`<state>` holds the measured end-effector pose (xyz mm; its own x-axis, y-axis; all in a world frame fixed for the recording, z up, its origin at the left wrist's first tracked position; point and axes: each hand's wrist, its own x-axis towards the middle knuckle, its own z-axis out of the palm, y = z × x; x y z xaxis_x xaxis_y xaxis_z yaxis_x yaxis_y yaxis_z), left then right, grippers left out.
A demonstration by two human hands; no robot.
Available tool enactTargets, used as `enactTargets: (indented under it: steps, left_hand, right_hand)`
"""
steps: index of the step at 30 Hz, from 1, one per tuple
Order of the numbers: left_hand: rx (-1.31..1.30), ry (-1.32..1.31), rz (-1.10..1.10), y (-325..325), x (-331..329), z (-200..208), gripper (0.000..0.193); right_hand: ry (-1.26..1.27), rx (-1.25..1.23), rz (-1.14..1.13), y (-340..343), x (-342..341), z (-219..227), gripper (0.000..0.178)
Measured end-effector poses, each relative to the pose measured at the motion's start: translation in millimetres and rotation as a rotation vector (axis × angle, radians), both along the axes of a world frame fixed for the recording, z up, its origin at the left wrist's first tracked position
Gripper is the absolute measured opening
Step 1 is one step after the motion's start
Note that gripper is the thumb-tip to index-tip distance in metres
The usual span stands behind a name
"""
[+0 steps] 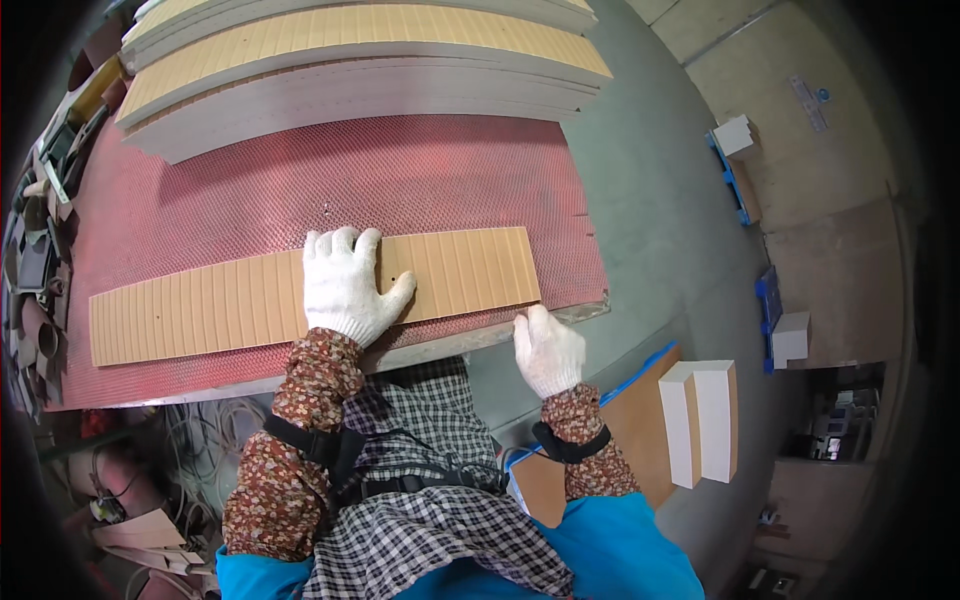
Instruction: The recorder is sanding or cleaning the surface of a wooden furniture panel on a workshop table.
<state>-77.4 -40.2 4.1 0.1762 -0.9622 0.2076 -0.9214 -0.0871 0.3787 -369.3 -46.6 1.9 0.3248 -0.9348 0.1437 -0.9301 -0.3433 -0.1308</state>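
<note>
A long tan grooved board [465, 266] lies across a table covered with red mesh matting [400, 170]. My left hand [350, 280], in a white knit glove, rests on top of the board near its middle, thumb and fingers spread. At the board's near right corner is my right hand [550, 350], gloved too, with its fingers curled closed beside the table's front edge. Whatever those fingers may hold is hidden.
Stacks of similar boards [380, 90] stand along the table's far side. Scrap pieces [40, 250] crowd the left. To the lower right, white-edged stacks [697, 420] sit by a brown sheet [640, 430]. Blue pallets [768, 310] line the far right floor.
</note>
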Motion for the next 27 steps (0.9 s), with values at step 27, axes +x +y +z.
enactTargets:
  steps: [27]
  left_hand:
    - [-0.007, -0.020, 0.026, -4, 0, 1, 0.069]
  right_hand:
    - [0.084, 0.108, 0.076, -106, 58, 16, 0.029]
